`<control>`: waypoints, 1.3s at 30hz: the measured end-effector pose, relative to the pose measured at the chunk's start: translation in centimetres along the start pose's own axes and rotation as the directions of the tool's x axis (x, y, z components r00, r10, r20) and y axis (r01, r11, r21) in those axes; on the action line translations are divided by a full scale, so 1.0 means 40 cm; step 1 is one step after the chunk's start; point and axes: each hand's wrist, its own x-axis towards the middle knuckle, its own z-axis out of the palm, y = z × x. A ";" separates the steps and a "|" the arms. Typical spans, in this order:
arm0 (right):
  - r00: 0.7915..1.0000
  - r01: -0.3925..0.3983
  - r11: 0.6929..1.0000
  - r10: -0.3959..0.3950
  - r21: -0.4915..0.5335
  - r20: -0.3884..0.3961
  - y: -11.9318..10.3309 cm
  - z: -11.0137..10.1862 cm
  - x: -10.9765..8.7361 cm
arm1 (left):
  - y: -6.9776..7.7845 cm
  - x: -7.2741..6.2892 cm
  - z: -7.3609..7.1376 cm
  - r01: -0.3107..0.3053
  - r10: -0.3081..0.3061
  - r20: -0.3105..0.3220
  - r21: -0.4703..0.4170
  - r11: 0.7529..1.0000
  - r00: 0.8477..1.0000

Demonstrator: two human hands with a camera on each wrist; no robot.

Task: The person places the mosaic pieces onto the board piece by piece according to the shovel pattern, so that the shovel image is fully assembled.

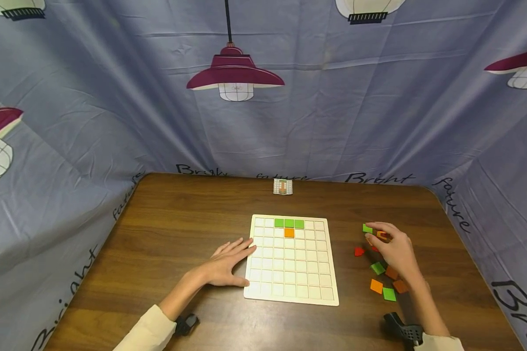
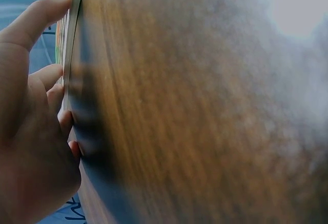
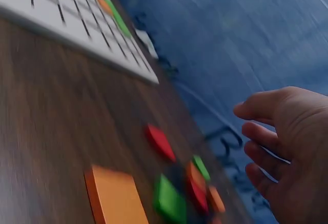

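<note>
A pale square grid board (image 1: 291, 295) lies on the table, with three green tiles (image 1: 289, 223) in a row at its top and one orange tile (image 1: 289, 233) below the middle one. My left hand (image 1: 224, 265) rests at the board's left edge, fingers spread and fingertips on the rim. Over the loose tiles at the right hovers my right hand (image 1: 395, 246), its thumb and index finger apart around a green tile (image 1: 367, 228). In the right wrist view nothing shows between those fingers. A red piece (image 3: 160, 142) and a thick orange tile (image 3: 117, 196) lie below that hand.
Several loose green, orange and red pieces are scattered right of the board, among them a green tile (image 1: 389, 294) nearest me. A small printed card (image 1: 283, 186) lies at the table's back edge. A blue-grey curtain (image 1: 307, 131) hangs behind the table (image 1: 180, 214).
</note>
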 end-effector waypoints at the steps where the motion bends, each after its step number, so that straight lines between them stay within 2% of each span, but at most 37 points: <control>1: 1.000 -0.016 1.000 0.016 -0.007 -0.011 0.011 -0.013 -0.008 | 0.000 -0.001 0.000 0.000 0.000 0.000 -0.001 1.000 1.000; 6: 0.993 -0.115 0.991 0.112 -0.063 -0.046 0.067 -0.061 -0.046 | 0.002 -0.001 0.001 0.003 -0.003 -0.001 -0.002 1.000 1.000; 10: 0.986 -0.168 0.982 0.167 -0.080 -0.026 0.106 -0.082 -0.072 | 0.003 0.000 0.001 0.009 -0.009 -0.003 -0.003 1.000 1.000; 15: 0.987 -0.144 0.987 0.149 -0.077 0.067 0.144 -0.087 -0.093 | 0.003 0.000 -0.001 0.012 -0.012 -0.003 -0.010 1.000 1.000; 18: 0.987 -0.127 0.988 0.134 -0.082 0.086 0.159 -0.082 -0.097 | 0.004 -0.001 -0.001 0.010 -0.010 0.000 -0.009 1.000 1.000; 28: 0.985 -0.128 0.983 0.141 -0.130 0.096 0.169 -0.071 -0.089 | 0.000 0.000 0.001 0.008 -0.008 0.007 -0.004 1.000 1.000; 33: 0.990 -0.102 0.982 0.115 -0.162 0.076 0.172 -0.071 -0.089 | 0.000 0.001 0.001 0.007 -0.006 0.005 -0.001 1.000 1.000; 39: 0.993 -0.110 0.981 0.116 -0.160 0.034 0.163 -0.070 -0.092 | 0.004 0.000 -0.001 0.010 -0.010 0.006 -0.003 1.000 1.000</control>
